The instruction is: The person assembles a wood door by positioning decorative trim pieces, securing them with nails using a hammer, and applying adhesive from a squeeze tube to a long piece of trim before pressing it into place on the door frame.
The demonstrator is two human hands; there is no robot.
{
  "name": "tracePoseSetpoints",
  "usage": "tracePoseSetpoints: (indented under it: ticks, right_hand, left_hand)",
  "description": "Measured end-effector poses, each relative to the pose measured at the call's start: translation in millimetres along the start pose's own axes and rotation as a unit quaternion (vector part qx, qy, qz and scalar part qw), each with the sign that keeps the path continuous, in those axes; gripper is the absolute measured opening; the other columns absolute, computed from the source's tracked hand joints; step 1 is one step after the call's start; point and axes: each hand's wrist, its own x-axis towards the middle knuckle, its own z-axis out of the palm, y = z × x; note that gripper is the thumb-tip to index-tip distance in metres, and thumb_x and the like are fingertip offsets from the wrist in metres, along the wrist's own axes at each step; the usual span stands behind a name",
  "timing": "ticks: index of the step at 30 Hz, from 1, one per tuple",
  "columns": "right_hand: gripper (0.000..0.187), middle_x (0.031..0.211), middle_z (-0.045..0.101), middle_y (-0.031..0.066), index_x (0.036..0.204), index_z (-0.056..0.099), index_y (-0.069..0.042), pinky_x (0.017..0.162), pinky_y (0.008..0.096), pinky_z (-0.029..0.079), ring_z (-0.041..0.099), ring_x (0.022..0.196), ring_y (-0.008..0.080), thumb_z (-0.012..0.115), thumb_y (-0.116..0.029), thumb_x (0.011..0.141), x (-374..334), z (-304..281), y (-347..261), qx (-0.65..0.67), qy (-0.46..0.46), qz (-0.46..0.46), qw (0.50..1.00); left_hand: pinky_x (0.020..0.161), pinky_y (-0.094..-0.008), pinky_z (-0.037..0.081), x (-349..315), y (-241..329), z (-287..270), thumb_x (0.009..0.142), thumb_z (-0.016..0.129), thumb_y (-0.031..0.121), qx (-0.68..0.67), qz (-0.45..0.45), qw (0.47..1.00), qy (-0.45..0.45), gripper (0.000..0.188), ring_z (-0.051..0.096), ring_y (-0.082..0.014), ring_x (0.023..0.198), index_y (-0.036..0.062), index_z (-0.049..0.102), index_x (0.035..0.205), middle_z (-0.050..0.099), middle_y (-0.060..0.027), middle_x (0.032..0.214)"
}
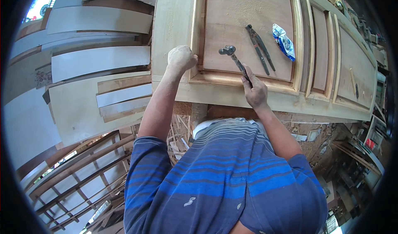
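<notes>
A wooden door (172, 22) with raised moulding (248, 79) framing its recessed panels lies flat in front of me. My left hand (181, 59) is closed and rests on the moulding at the near left corner of the largest panel; whatever its fingers hold is hidden. In my right hand (256, 91) is a hammer (238, 63), gripped by its dark handle, its head raised over the panel and pointing up and left. Beyond the hammer, a pair of dark pincers (259, 49) and a crumpled blue and white packet (284, 42) lie on the panel.
Flat boards and panels (101, 62) are stacked at the left. Below them stands a wooden lattice frame (78, 180). A thin stick (353, 81) lies on the door's right panel. Wood scraps (178, 140) litter the floor under the door, and more clutter fills the right side.
</notes>
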Motion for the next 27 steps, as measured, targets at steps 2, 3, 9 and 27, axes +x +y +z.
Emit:
tracePoseSetpoints:
  ticks: [2,3,9,27]
  right_hand:
    - [0.053,0.109,0.081,0.0196,0.158,0.062,-0.020,0.075,0.0442,0.061,0.080,0.089,0.0354,0.073,-0.020,0.106,1.6,2.5,0.5,-0.005,0.009,-0.009,1.000]
    - [0.054,0.107,0.082,0.0153,0.157,0.063,-0.024,0.074,0.0451,0.061,0.081,0.089,0.0330,0.074,-0.021,0.105,1.5,3.8,0.1,-0.010,0.016,-0.018,1.000]
    - [0.053,0.109,0.080,0.0214,0.158,0.062,-0.018,0.076,0.0423,0.061,0.081,0.090,0.0345,0.072,-0.017,0.106,1.5,1.3,0.1,-0.018,-0.020,0.001,1.000]
    - [0.052,0.115,0.080,0.0222,0.158,0.062,-0.020,0.081,0.0428,0.061,0.081,0.096,0.0358,0.072,-0.018,0.107,0.9,4.2,-7.0,-0.059,-0.029,-0.002,0.998]
  left_hand:
    - [0.098,-0.0498,0.061,0.5,2.0,0.0,0.094,0.070,0.041,-0.005,-0.005,1.000,0.008,0.041,0.078,-0.0397,0.106,0.0030,0.085,0.101,0.082,-0.0225,0.107]
    - [0.098,-0.0499,0.061,-0.4,3.3,-0.7,0.094,0.070,0.041,-0.007,-0.011,1.000,0.009,0.041,0.078,-0.0397,0.106,0.0031,0.085,0.100,0.082,-0.0226,0.107]
    - [0.097,-0.0477,0.062,-5.1,7.4,-4.6,0.091,0.069,0.034,-0.012,-0.013,1.000,0.005,0.038,0.079,-0.0387,0.107,0.0012,0.084,0.104,0.081,-0.0238,0.109]
    - [0.095,-0.0482,0.063,-4.1,2.5,0.5,0.091,0.066,0.029,-0.040,0.017,0.999,0.030,0.035,0.079,-0.0398,0.106,0.0019,0.085,0.103,0.081,-0.0237,0.109]
